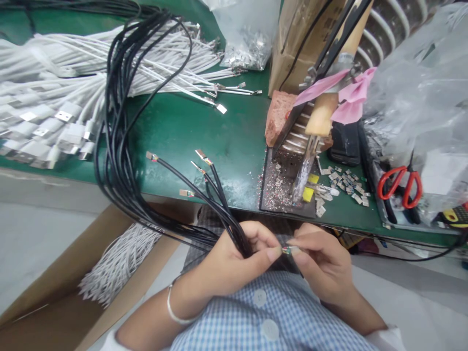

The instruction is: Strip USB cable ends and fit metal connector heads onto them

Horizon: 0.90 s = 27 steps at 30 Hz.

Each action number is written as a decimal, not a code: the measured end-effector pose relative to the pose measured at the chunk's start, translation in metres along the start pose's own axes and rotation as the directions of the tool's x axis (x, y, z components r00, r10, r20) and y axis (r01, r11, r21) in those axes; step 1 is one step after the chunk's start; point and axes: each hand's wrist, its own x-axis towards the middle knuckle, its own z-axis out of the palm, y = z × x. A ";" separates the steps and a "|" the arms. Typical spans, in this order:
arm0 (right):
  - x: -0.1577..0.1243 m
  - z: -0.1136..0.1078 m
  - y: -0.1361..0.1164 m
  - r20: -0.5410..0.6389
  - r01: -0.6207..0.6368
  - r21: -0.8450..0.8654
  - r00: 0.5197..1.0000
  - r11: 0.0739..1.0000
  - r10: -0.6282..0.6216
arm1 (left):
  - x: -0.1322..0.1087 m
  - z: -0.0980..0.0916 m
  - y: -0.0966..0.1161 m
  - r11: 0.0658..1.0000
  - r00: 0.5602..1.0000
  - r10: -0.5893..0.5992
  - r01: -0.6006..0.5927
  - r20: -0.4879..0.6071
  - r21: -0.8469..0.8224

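My left hand (248, 248) is closed around a bundle of black cables (120, 131) that loops up over the bench. Several cable ends with small metal connectors and coloured wires stick out above this hand, one connector (150, 156) lying far to the left. Thumb and forefinger of the same hand pinch one cable's coloured wires (285, 250). Facing it, my right hand (321, 258) pinches the small connector (291, 250) at the end of those wires. Its face is mostly hidden by the fingertips.
White USB cables (73, 87) cover the bench's upper left. A soldering iron (310, 141) with pink cloth stands over a dark solder-spattered plate (272, 190). Small circuit boards (347, 180) and red-handled scissors (400, 187) lie right. A cardboard box (146, 273) holds white cables below.
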 end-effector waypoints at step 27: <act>0.003 0.012 -0.003 0.084 -0.314 0.408 0.948 0.857 0.307 | -0.001 0.003 -0.001 0.993 0.994 -0.108 0.110 0.033 -0.046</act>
